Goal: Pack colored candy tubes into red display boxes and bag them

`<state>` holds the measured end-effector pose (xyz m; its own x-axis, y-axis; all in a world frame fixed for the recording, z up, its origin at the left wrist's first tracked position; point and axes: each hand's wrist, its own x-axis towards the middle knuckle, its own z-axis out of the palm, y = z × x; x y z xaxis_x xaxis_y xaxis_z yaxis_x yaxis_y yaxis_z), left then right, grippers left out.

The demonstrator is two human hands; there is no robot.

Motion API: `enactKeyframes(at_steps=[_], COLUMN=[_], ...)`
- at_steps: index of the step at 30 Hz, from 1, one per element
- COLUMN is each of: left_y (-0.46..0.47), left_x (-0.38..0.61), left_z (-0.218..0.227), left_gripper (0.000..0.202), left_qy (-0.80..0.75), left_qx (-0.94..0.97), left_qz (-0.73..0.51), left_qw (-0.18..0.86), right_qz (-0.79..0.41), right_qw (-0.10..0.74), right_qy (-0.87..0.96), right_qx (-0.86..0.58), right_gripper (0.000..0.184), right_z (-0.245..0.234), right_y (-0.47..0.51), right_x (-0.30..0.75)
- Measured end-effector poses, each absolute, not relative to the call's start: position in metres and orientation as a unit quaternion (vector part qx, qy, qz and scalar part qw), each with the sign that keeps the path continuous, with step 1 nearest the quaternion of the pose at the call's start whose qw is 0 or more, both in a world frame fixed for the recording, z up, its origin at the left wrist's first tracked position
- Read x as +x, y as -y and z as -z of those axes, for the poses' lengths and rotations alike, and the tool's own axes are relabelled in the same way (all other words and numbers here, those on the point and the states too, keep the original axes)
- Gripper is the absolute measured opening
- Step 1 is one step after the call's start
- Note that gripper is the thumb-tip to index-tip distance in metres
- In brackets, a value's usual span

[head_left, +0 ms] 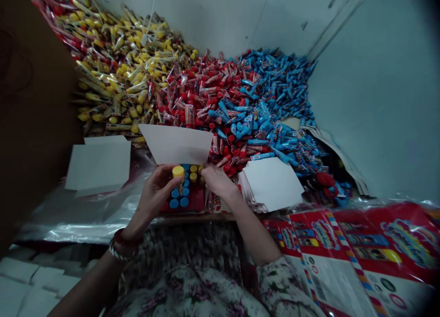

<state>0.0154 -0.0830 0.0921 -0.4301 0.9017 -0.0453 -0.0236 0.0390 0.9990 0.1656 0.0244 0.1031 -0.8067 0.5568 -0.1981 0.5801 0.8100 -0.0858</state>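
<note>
My left hand [155, 188] is closed around a yellow-capped candy tube [178, 172], cap upward, at the left side of an open box. The box's white lid [178, 145] stands raised at the back. Inside, blue-capped tubes [174, 203] stand upright in rows, and several yellow-capped tubes [193, 176] stand at the back right. My right hand [218, 183] is at the box's right side, its fingers bent and pinched at a yellow cap there. Those fingertips are partly hidden. A red inner part of the box [196, 200] shows at the front right.
Behind the box lie heaps of wrapped yellow tubes [137, 74], red tubes [202, 92] and blue tubes [282, 83]. White card sheets [99, 165] lie left; a stack of white cards [273, 184] lies right. Red printed packaging [388, 243] is at the lower right.
</note>
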Motion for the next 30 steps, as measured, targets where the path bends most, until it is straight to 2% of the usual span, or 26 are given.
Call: enactKeyframes(at_steps=[4,9,12,14,17,19,23,27,30], left_y=[0.085,0.084,0.085,0.084,0.08,0.074,0.065,0.064,0.065], left_x=[0.017,0.017,0.016,0.016,0.023,0.03,0.04,0.044,0.045], left_z=[-0.087,-0.089,-0.089,-0.087,-0.077,-0.068,-0.051,-0.033,-0.025], left_gripper=[0.047,0.047,0.046,0.043,0.04,0.043,0.047,0.055,0.061], left_qy=[-0.597,-0.598,-0.59,-0.584,-0.571,-0.551,-0.535,-0.506,-0.497], left_qx=[0.377,0.374,0.377,0.379,0.38,0.398,0.453,0.533,0.572], left_qz=[-0.58,-0.59,-0.597,-0.601,-0.619,-0.634,-0.615,-0.542,-0.517], left_qw=[0.407,0.393,0.391,0.394,0.384,0.368,0.362,0.406,0.397], right_qz=[0.071,0.086,0.087,0.129,0.242,0.311,0.372,0.427,0.432], right_qw=[0.08,0.066,0.055,-0.009,-0.19,-0.25,-0.233,-0.247,-0.26], right_qy=[-0.949,-0.971,-0.971,-0.963,-0.915,-0.885,-0.87,-0.821,-0.784], right_qx=[0.298,0.215,0.217,0.235,0.262,0.24,0.226,0.289,0.363], right_gripper=[0.029,0.027,0.025,0.027,0.04,0.046,0.037,0.033,0.023], right_z=[-0.1,-0.073,-0.067,-0.071,-0.086,-0.094,-0.094,-0.08,-0.071], right_y=[-0.02,-0.031,-0.037,-0.035,-0.027,-0.019,-0.011,-0.008,-0.005], right_x=[0.158,0.149,0.158,0.168,0.182,0.187,0.191,0.199,0.206])
